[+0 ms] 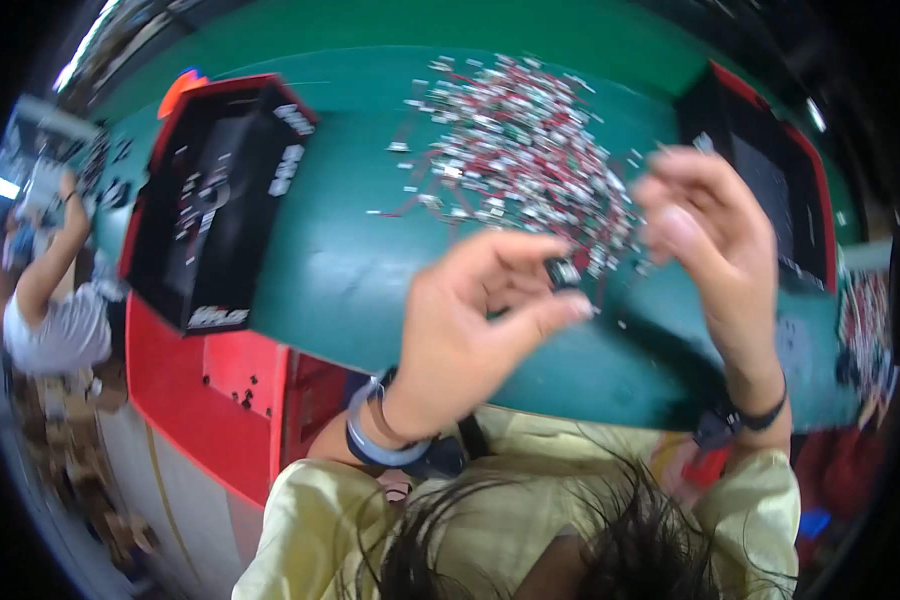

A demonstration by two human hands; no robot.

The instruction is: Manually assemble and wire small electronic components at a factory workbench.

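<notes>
In front of me, my left hand [465, 325] pinches a small black part with a pale face [562, 271] between thumb and fingers. To its right, my right hand [715, 225] is raised at the edge of the pile, its fingers bent and smeared by motion. Whether anything sits in those fingers cannot be made out. Beyond both hands spreads a heap of small white connectors with red wires [525, 140], loose on the green table [355, 215].
At the left stands a black bin with a red rim [225, 200], small parts inside. Another black bin [760, 165] is at the far right. A red tray [215, 385] holding several black bits sits below the table's left edge. Another person's arm [55, 255] shows far left.
</notes>
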